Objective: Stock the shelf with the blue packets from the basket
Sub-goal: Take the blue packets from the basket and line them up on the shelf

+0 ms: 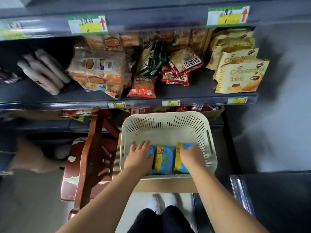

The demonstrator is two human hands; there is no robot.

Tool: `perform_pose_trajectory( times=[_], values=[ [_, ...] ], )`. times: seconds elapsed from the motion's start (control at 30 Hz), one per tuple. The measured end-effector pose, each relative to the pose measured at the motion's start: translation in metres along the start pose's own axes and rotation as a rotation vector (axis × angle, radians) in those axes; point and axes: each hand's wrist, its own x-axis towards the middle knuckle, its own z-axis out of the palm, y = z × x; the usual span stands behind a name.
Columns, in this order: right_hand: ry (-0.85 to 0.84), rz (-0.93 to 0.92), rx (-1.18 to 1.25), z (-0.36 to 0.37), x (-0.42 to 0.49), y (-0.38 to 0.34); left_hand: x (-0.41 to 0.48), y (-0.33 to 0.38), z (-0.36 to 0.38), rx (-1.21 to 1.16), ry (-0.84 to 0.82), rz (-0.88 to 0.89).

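packets [165, 158] under flat left hand [140, 158], curled right hand [191, 156]

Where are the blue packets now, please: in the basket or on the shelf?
In: three blue-and-yellow packets lie side by side inside the cream slotted plastic basket.

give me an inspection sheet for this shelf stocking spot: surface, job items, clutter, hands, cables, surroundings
surface: dark shelf, bare strip at the front between red snack bags and croissant packs
job's things: three blue packets side by side in the white basket; none seen on the shelf
clutter: bread bags piled untidily on the shelf
hands: left hand flat on the left packet, fingers straight; right hand on the right packet, fingers bent, grip unclear
cables: nothing seen
surroundings: worn wooden stool left of the basket; cardboard under it
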Motion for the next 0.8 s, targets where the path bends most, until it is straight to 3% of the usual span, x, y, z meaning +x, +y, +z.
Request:
perform_pose_trajectory(
  times=[0.23,0.37,0.53,0.7,0.8],
  values=[
    [-0.062,0.081,-0.169,0.036,0.034,0.016,0.051,-0.029,0.027,0.145,-0.18,-0.037],
    [0.004,0.164,-0.268,0.047,0.043,0.018,0.069,-0.035,0.036,0.154,-0.181,-0.123],
    [-0.052,0.176,-0.503,0.052,0.051,0.018,0.08,-0.03,0.042,0.236,-0.193,-0.127],
    [-0.034,0.098,-0.34,0.055,0.06,0.029,0.069,-0.02,0.042,0.362,-0.06,-0.104],
    [-0.068,0.025,-0.121,0.051,0.056,0.034,0.058,-0.021,0.032,0.217,0.073,-0.088]
  ],
)
